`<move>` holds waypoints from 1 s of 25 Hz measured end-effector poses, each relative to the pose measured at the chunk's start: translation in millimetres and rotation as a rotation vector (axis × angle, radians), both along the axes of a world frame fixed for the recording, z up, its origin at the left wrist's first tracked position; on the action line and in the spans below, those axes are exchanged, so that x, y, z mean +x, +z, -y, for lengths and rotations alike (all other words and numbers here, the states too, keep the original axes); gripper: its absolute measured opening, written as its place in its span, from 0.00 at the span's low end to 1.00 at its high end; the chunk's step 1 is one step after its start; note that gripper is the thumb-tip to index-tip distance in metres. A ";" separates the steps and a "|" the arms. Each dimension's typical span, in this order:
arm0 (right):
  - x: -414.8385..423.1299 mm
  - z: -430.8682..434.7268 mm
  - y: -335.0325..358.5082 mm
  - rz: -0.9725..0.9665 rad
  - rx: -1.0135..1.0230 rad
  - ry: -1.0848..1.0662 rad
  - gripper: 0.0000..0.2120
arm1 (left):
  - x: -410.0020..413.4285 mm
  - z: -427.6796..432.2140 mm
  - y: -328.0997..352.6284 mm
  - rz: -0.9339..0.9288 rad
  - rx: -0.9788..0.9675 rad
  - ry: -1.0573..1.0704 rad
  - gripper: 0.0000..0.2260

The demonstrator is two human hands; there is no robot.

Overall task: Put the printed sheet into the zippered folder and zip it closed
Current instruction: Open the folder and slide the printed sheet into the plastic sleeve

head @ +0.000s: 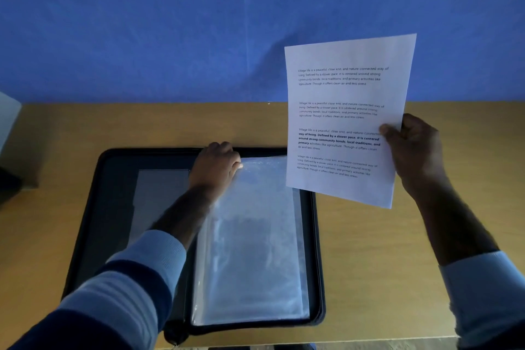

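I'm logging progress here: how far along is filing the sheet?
Done: the zippered folder lies open on the table. In hand: the right hand holds the printed sheet up; the left hand pinches the top of a clear sleeve. Left: slide the sheet in, close the folder, zip it.

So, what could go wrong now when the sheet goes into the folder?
The right hand pinches the printed sheet by one edge only, so it may flop or crease. The left hand grips the top of the clear sleeve; if that slips, the sheet could snag on its edge.
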State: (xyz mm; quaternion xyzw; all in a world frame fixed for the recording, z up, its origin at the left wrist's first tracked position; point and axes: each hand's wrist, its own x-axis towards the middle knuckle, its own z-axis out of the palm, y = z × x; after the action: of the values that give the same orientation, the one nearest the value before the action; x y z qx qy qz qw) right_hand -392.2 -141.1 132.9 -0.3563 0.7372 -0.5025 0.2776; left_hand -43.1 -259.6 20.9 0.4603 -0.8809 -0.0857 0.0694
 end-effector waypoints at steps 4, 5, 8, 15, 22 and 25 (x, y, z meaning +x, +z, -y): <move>-0.6 5.7 1.3 -0.010 0.017 -0.017 0.05 | 1.1 -10.9 1.9 -0.037 -0.072 -0.008 0.04; 0.6 6.9 2.2 -0.002 0.016 -0.018 0.06 | 1.5 -12.5 2.3 -0.071 -0.051 -0.006 0.04; 3.7 10.7 4.1 0.016 0.018 -0.020 0.08 | 3.8 -9.5 0.1 -0.170 0.064 0.011 0.07; 11.9 20.4 17.1 -0.035 0.004 -0.002 0.06 | 0.7 -5.4 4.5 -0.199 0.206 0.054 0.10; 20.7 59.3 64.3 -0.185 -0.028 0.058 0.07 | 1.4 -7.9 5.7 -0.226 0.265 -0.041 0.11; 37.5 86.0 79.6 -0.239 -0.059 0.117 0.09 | -6.4 -14.9 13.8 -0.198 0.120 -0.030 0.05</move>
State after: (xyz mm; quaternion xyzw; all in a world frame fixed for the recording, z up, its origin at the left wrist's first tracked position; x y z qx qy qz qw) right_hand -354.8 -227.1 212.4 -0.4640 0.7279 -0.4608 0.2063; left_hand -49.5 -244.7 34.7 0.4399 -0.8697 -0.1844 0.1269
